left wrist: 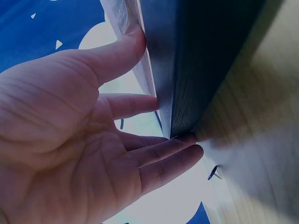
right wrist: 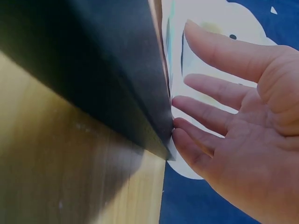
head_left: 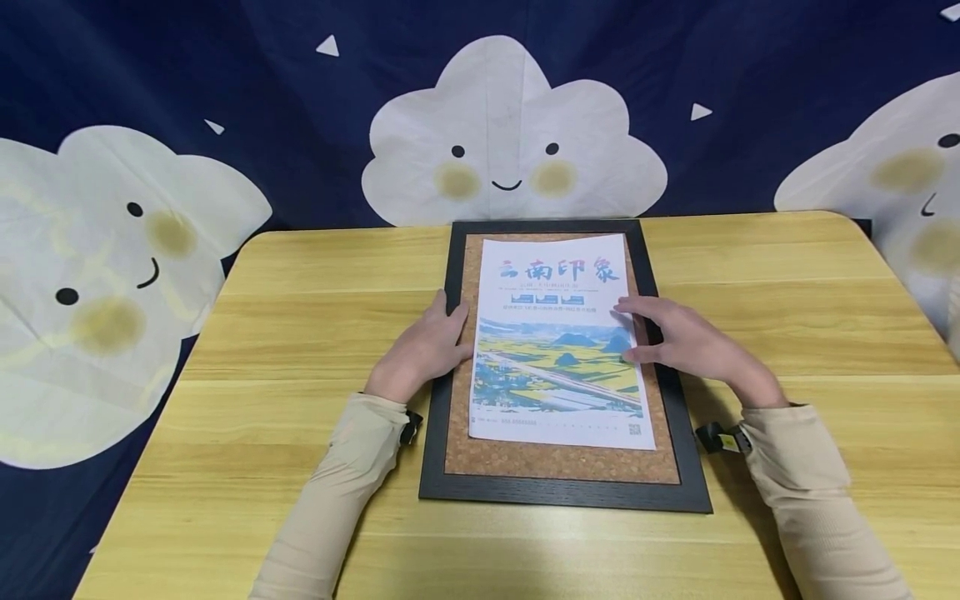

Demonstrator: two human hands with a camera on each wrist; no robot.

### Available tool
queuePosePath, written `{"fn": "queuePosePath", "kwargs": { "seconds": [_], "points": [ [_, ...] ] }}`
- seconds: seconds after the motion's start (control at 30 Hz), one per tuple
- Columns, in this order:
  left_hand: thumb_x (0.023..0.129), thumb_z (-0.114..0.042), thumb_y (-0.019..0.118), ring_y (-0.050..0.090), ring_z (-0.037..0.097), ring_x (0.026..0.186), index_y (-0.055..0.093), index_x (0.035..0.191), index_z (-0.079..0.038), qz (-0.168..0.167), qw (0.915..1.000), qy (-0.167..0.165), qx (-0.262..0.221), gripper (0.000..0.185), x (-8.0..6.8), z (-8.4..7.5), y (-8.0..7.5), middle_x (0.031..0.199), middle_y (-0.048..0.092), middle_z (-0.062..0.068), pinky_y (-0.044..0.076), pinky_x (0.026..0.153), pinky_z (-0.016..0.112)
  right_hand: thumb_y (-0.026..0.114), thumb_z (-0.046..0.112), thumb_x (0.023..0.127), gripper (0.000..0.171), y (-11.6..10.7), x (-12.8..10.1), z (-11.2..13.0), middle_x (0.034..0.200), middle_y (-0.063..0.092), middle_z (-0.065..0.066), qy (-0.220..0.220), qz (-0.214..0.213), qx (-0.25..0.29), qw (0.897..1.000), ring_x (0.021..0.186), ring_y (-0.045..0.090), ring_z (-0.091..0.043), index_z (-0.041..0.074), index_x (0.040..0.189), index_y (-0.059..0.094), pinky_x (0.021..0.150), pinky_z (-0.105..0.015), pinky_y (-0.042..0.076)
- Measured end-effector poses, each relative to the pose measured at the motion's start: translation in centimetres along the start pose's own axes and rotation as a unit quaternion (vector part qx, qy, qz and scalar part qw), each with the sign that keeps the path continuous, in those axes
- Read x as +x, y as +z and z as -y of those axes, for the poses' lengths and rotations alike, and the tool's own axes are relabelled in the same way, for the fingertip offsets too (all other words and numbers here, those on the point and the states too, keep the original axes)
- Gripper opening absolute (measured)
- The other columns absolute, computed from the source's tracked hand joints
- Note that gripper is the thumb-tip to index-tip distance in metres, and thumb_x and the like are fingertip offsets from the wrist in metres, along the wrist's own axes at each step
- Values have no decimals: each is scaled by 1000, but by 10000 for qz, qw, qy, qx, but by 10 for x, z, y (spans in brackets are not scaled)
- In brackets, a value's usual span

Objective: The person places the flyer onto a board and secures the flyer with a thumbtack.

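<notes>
A printed poster sheet (head_left: 558,367) with colourful characters and a landscape lies on a black-framed cork board (head_left: 562,465), tilted slightly within the frame. At the board's left side is my left hand (head_left: 424,346), its thumb tip by the sheet's left edge. In the left wrist view, its spread fingers reach to the dark wooden frame (left wrist: 161,70). My right hand (head_left: 686,337) is over the right side of the frame, thumb and fingertips at the sheet's right edge. The right wrist view shows those fingers (right wrist: 205,116) loosely extended beside the frame (right wrist: 117,70), with no object in the palm.
The board lies flat on a light wooden table (head_left: 300,350), its top near the far edge. Behind the table hangs a dark blue cloth (head_left: 300,108) with smiling white clouds (head_left: 510,125). Each wrist wears a small dark camera, the right one (head_left: 720,438) beside the frame.
</notes>
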State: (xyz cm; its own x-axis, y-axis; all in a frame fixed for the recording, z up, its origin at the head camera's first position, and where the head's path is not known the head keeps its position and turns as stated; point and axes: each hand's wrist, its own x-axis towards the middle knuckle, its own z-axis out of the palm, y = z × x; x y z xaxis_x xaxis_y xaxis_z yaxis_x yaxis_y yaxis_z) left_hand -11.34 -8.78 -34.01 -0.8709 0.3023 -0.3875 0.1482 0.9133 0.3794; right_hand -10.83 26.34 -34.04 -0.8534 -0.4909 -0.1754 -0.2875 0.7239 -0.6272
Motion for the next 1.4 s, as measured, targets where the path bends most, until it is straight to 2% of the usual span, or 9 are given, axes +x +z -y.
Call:
{"fn": "queuePosePath", "kwargs": {
  "seconds": [0.2, 0.4, 0.7, 0.9, 1.03, 1.4],
  "points": [
    [109, -26, 54, 12, 41, 156, 22, 165, -4, -25, 10000, -28, 22, 68, 0, -1, 1, 170, -1, 28, 32, 118, 52, 81, 13, 91, 64, 1, 0, 0, 158, 39, -31, -51, 62, 2, 10000, 147, 31, -50, -6, 146, 53, 113, -66, 28],
    [109, -27, 55, 11, 40, 156, 22, 165, -5, -41, 10000, -44, 20, 69, 1, -2, 1, 170, -1, 27, 31, 119, 52, 81, 10, 90, 70, 2, -1, 0, 160, 32, -33, -81, 194, 10, 9998, 148, 26, -52, -8, 149, 48, 113, -67, 27],
    [108, -30, 57, 18, 43, 154, 23, 166, -9, 141, 9998, 17, -143, 71, 1, 4, -5, 171, 0, 25, 36, 115, 54, 82, 10, 89, 73, 4, -3, 0, 165, 22, -31, -65, 349, 47, 9994, 150, 18, -53, -7, 150, 47, 112, -68, 28],
    [106, -33, 61, 20, 42, 155, 27, 166, -16, 195, 9996, -38, -192, 70, 1, 12, -12, 172, 6, 19, 34, 116, 56, 81, 12, 91, 72, 4, -3, 3, 167, 20, -29, -18, 411, 48, 9991, 152, 16, -51, -7, 151, 46, 112, -67, 28],
    [106, -33, 61, 18, 41, 155, 27, 166, -17, 216, 9996, -19, -207, 70, 0, 14, -14, 172, 8, 19, 33, 117, 57, 81, 13, 91, 73, 3, -3, 3, 167, 19, -28, -19, 421, 23, 9991, 152, 15, -51, -7, 151, 46, 113, -67, 28],
    [106, -30, 63, 29, 40, 152, 25, 165, -7, 272, 9995, 70, -149, 74, 0, 23, -21, 167, 26, 23, 30, 119, 55, 81, 16, 92, 71, 3, -2, 3, 166, 20, -29, 39, 411, 25, 9991, 151, 16, -51, -6, 150, 48, 112, -68, 27]
  ]
}}
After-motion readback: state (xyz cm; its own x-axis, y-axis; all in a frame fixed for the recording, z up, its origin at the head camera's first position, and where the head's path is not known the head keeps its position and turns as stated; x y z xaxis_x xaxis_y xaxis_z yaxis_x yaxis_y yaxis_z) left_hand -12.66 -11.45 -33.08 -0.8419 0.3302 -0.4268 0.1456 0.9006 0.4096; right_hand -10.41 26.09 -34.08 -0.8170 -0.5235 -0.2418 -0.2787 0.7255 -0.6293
